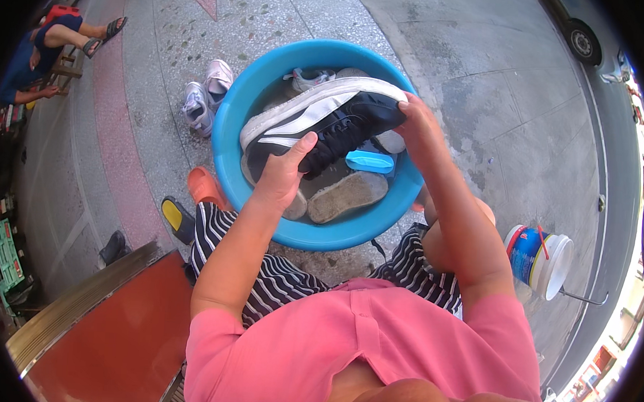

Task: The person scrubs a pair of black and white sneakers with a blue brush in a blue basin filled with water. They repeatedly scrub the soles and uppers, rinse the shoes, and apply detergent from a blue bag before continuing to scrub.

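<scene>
Both my hands hold a black sneaker (331,122) with a white sole and white side stripes above a blue plastic basin (226,158). My left hand (282,171) grips it near the heel and opening, thumb on top. At the toe, my right hand (419,124) has its fingers around the tip. Dark water fills the basin's bottom. In it lie a light-coloured shoe (312,79) at the far side and a grey insole or shoe sole (348,197) at the near side. A bright blue scrub brush (370,162), apparently plastic, lies beside the sneaker; its underside is hidden.
A pair of pale sneakers (198,107) stands left of the basin. Nearby are an orange clog (205,185) and a dark slipper with a yellow insole (178,218). A white bucket (537,261) is at right. Another person (51,50) sits at upper left; a vehicle wheel (582,42) shows at upper right.
</scene>
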Tool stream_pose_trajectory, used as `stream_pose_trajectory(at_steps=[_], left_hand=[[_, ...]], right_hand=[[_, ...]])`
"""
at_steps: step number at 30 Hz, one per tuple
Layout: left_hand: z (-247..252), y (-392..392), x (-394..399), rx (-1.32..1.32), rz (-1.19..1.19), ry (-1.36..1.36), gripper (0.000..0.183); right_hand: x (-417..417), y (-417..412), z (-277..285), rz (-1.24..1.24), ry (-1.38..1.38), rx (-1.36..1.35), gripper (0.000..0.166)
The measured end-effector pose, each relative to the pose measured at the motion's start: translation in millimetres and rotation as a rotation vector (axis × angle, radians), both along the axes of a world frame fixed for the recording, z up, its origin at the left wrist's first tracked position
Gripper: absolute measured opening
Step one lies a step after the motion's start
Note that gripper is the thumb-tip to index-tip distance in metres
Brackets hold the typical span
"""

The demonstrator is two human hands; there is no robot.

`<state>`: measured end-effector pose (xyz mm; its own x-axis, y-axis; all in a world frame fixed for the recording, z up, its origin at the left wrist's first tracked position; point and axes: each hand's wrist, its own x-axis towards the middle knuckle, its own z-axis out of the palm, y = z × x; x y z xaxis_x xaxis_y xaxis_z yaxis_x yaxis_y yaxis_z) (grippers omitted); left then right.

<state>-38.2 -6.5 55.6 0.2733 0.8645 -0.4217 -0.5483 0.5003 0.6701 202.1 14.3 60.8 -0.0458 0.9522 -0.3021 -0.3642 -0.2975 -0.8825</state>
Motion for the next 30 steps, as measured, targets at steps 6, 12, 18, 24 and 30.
stream_pose_trajectory(at_steps=[6,12,18,24,30], left_hand=[[6,-4,6,0.383,-0.006,0.300,0.039],[2,-7,4,0.375,0.010,0.241,0.035],[-6,7,8,-0.087,0.079,0.168,0.041],[-52,8,3,-0.093,-0.147,0.460,0.043],[-15,34,-31,0.071,0.041,0.368,0.028]], right_hand=[[-6,-1,2,-0.040,-0.109,-0.124,0.052],[-11,0,6,-0.098,0.156,-0.048,0.036],[-10,-7,-1,-0.157,0.114,-0.133,0.039],[3,-1,-7,-0.122,-0.202,-0.017,0.045],[-13,1,5,-0.108,-0.184,0.001,0.051]])
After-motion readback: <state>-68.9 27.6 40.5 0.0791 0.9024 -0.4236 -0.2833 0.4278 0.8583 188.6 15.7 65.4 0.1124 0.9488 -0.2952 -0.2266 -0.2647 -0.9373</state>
